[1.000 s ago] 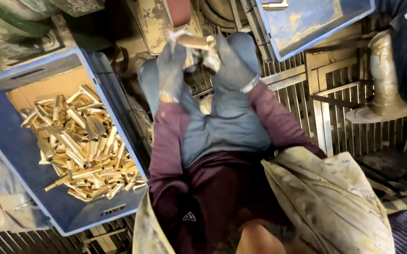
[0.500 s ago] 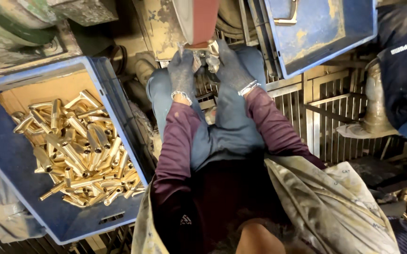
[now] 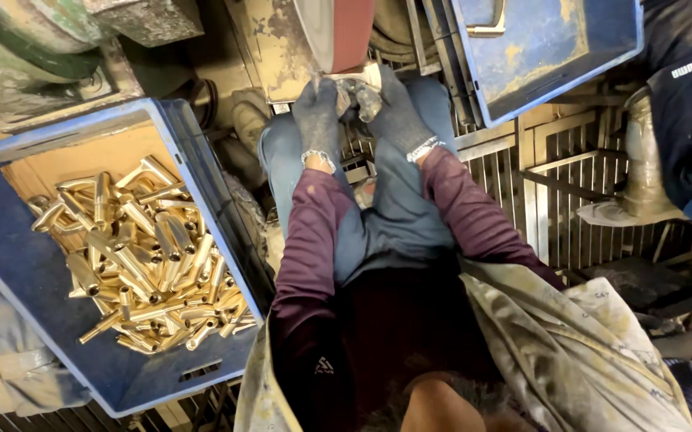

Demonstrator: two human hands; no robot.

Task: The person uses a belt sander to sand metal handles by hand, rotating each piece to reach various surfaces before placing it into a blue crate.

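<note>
Far left: a blue crate (image 3: 34, 320) tilted toward the knees, holding a loose heap of brass pieces (image 3: 134, 256) — tubular, tapered, lying every which way against a pale liner. Worth keeping within easy reach of the left arm, heap low enough not to spill over the near rim. Centre, top: left hand (image 3: 318, 116) and right hand (image 3: 394, 112), both in grey gloves, brought together just below the red-brown sanding belt (image 3: 346, 32), fingers closed round one small metal piece (image 3: 355, 90) held between them at the belt's lower end. Grip looks clenched on both sides, though the piece itself is mostly hidden by the gloves and its exact shape cannot be made out. Judged from this: best done with light, even pressure, piece turned steadily rather than pushed hard, glove fingertips kept off the moving belt, wrists braced over the lap for steadiness. Purple sleeves and a grey apron below, sleeves better kept well back from the belt. Right of the hands: a second blue crate (image 3: 554, 56), with only a single metal handle-shaped piece showing near its top edge. Further right: a metal grate (image 3: 570, 200) under the legs, a dusty funnel-shaped duct (image 3: 642, 176), and at the far edge another person's dark sleeve (image 3: 690, 96) — well apart from the work.
</note>
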